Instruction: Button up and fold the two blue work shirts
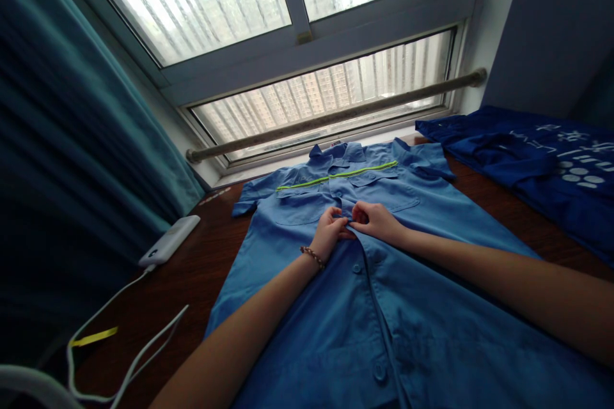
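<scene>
A blue short-sleeved shirt [307, 294] with a yellow-green stripe across its chest lies front up, its collar toward the window. My left hand [330, 229], a beaded bracelet at the wrist, pinches the front placket at mid-chest. Close beside it on the right, my right hand [377, 222] has its fingers curled and pressed on the other edge of the placket. Any button between the fingertips is hidden. Below the hands the front edges lie apart, with a button [357, 268] and a lower button [380, 372] showing.
The shirt rests on a dark wooden table [206, 249]. On the left are a white power bank [170, 241] with a white cable [112, 300], a yellow tag [96, 337] and a teal curtain [86, 115]. A dark blue printed cloth [527, 160] lies right. A rail [336, 116] crosses the window.
</scene>
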The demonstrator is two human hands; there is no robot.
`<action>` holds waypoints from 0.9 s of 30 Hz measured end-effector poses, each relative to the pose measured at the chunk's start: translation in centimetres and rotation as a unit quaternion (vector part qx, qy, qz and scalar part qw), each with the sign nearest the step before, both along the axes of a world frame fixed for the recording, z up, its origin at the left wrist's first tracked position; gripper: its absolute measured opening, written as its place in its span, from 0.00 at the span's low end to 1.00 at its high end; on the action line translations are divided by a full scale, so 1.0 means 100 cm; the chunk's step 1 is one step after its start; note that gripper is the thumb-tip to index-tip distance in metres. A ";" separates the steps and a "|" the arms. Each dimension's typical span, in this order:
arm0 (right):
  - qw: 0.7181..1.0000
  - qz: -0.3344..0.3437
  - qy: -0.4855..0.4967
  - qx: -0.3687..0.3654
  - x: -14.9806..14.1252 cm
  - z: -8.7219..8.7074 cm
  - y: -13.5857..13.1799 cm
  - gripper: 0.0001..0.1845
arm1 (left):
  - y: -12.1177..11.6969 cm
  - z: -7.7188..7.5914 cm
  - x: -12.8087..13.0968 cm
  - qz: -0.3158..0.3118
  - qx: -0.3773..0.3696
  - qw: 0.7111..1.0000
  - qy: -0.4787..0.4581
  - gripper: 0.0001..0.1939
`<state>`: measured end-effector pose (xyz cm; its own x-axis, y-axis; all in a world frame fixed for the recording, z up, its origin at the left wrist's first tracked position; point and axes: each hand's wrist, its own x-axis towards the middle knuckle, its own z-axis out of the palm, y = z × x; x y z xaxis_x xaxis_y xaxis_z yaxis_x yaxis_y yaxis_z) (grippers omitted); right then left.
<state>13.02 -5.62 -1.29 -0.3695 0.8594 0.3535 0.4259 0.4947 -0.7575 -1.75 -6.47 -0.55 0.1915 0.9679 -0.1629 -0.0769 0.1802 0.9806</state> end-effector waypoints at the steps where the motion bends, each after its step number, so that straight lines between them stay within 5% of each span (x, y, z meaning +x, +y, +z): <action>1: 1.000 0.003 -0.001 -0.001 0.000 0.000 0.000 0.06 | 0.000 0.000 0.000 0.001 0.000 1.000 0.001 0.15; 14: 1.000 -0.002 -0.010 0.002 0.001 0.000 0.001 0.08 | -0.004 0.005 0.003 0.003 0.025 0.999 0.045 0.16; 27: 0.986 0.014 0.062 -0.157 0.005 0.002 0.016 0.15 | -0.008 0.001 0.003 -0.052 0.110 0.991 0.050 0.17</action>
